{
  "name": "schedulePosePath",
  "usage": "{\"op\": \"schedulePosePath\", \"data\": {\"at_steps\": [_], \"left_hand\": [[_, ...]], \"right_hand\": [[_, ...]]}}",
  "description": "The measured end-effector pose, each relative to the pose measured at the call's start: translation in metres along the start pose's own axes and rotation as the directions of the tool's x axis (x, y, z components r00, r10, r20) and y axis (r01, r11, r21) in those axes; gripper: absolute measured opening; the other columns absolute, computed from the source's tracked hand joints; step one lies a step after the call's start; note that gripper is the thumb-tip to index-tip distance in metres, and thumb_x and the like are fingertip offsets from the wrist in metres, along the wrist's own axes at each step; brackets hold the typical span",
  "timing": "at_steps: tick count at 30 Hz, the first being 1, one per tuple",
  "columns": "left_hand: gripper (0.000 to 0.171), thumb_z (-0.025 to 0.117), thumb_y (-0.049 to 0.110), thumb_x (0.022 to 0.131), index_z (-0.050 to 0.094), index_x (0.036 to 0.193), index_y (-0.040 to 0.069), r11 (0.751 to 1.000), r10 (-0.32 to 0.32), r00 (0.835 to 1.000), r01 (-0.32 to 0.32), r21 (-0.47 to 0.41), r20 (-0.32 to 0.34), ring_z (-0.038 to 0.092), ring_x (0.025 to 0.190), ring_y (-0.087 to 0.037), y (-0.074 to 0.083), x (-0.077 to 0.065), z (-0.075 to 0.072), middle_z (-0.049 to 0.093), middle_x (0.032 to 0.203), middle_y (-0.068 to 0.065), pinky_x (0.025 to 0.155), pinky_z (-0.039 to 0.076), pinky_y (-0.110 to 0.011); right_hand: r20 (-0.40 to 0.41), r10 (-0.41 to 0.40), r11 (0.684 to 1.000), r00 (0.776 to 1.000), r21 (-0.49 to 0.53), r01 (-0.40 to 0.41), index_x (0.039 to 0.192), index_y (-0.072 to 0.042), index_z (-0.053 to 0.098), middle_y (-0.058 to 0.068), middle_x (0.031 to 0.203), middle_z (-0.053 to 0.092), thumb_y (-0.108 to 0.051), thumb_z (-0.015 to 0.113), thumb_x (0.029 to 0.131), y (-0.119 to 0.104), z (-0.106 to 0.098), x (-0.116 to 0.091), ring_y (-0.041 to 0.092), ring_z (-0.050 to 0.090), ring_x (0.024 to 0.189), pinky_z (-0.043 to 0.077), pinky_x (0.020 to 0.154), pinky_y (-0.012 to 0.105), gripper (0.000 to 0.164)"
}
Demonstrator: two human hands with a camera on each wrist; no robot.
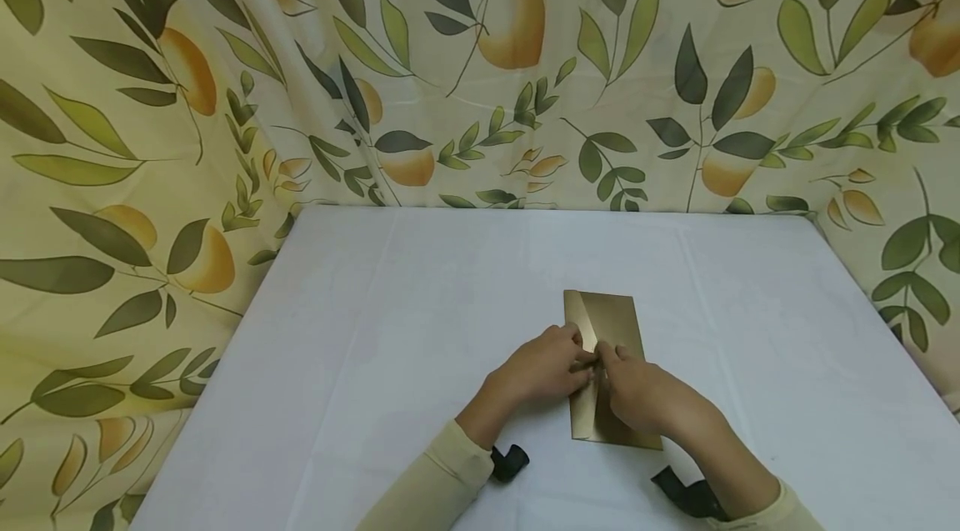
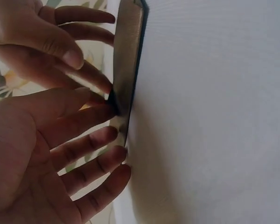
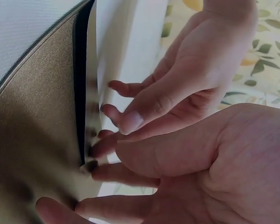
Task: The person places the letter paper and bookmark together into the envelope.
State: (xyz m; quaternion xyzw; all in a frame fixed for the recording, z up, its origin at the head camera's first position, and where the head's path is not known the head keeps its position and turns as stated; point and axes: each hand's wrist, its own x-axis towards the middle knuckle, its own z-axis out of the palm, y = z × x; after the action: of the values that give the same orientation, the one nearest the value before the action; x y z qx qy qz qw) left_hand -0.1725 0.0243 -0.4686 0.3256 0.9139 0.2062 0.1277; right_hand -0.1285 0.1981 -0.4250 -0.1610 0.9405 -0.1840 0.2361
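Observation:
A flat, rectangular gold folding case [image 1: 617, 316] lies on the white table. Its grainy surface shows close up in the right wrist view, along with a narrow raised flap [image 3: 91, 60] and a dark inner side. My left hand [image 1: 543, 366] is at the flap's left side, with fingertips touching its edge. Over the case's middle is my right hand [image 1: 641, 391], fingertips at the fold beside the left ones. Loosely extended fingers [image 2: 91, 163] of the left hand meet the case's edge in the left wrist view. Both hands partly cover the case.
The white-covered table [image 1: 420, 281] extends around the case on all sides. Behind and to the left hangs a curtain [image 1: 300, 81] printed with leaves and orange fruit. Black straps [image 1: 512, 463] show near both wrists.

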Motion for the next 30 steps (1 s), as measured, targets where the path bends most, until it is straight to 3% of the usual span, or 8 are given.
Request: {"op": "schedulePosePath", "data": {"at_steps": [3,6,13,18,26,28,30], "left_hand": [[0.025,0.069,0.024,0.102,0.079,0.12,0.011,1.0,0.013,1.0,-0.013,-0.002,0.0,0.055,0.094,-0.006,0.0,-0.001,-0.002,0.059,0.109,0.006,0.073,0.043,-0.018],[0.022,0.068,0.022,0.102,0.08,0.117,0.011,1.0,0.019,1.0,-0.018,-0.022,0.007,0.056,0.095,-0.005,-0.001,-0.002,-0.004,0.061,0.111,0.006,0.075,0.044,-0.017],[0.024,0.067,0.021,0.103,0.078,0.123,0.012,0.999,0.031,1.0,-0.031,-0.021,0.004,0.056,0.098,-0.006,-0.006,0.001,-0.002,0.061,0.114,0.006,0.077,0.044,-0.017],[0.026,0.068,0.022,0.102,0.077,0.124,0.012,0.999,0.022,1.0,-0.022,-0.028,0.012,0.055,0.098,-0.008,-0.008,0.003,0.0,0.061,0.114,0.005,0.078,0.043,-0.018],[0.037,0.068,0.031,0.101,0.072,0.133,0.013,0.996,0.058,0.997,-0.061,0.061,0.056,0.053,0.112,-0.014,-0.004,0.002,0.001,0.059,0.134,0.003,0.088,0.045,-0.021],[0.037,0.067,0.032,0.102,0.072,0.133,0.013,0.996,0.062,0.995,-0.066,0.059,0.073,0.053,0.114,-0.014,-0.005,0.001,0.001,0.059,0.136,0.004,0.091,0.045,-0.022],[0.038,0.066,0.03,0.103,0.069,0.136,0.011,0.997,0.071,0.992,-0.071,0.0,0.103,0.054,0.12,-0.013,-0.008,0.0,-0.002,0.058,0.138,0.003,0.095,0.044,-0.022]], "right_hand": [[0.006,0.004,0.999,1.0,-0.034,-0.004,0.15,0.018,0.035,0.051,0.148,0.026,-0.003,0.043,0.106,0.0,0.0,0.0,0.041,0.065,0.102,0.053,0.084,0.054,0.049],[0.005,0.008,0.999,1.0,-0.048,-0.008,0.149,0.015,0.041,0.052,0.147,0.026,-0.003,0.046,0.106,-0.001,0.002,0.0,0.035,0.063,0.085,0.051,0.072,0.048,0.047],[-0.062,-0.021,0.986,0.998,-0.164,0.01,0.144,0.016,0.047,0.053,0.141,0.034,-0.004,0.057,0.101,-0.004,0.011,0.005,0.04,0.069,0.085,0.057,0.067,0.051,0.048],[-0.073,-0.037,0.979,0.997,-0.205,0.021,0.143,0.018,0.047,0.054,0.14,0.034,-0.007,0.062,0.101,-0.004,0.014,0.008,0.034,0.068,0.073,0.057,0.061,0.046,0.051],[-0.133,-0.019,0.974,0.991,-0.227,-0.012,0.141,0.013,0.054,0.047,0.133,0.048,-0.014,0.065,0.101,-0.001,0.014,0.011,0.048,0.069,0.088,0.057,0.067,0.055,0.05],[-0.142,-0.014,0.976,0.99,-0.217,-0.017,0.14,0.012,0.056,0.045,0.133,0.05,-0.016,0.066,0.101,0.0,0.015,0.012,0.048,0.069,0.088,0.057,0.068,0.056,0.05],[-0.136,0.005,0.981,0.991,-0.19,-0.031,0.14,0.011,0.056,0.044,0.134,0.05,-0.019,0.067,0.1,0.001,0.014,0.011,0.051,0.068,0.092,0.056,0.07,0.057,0.051]]}}
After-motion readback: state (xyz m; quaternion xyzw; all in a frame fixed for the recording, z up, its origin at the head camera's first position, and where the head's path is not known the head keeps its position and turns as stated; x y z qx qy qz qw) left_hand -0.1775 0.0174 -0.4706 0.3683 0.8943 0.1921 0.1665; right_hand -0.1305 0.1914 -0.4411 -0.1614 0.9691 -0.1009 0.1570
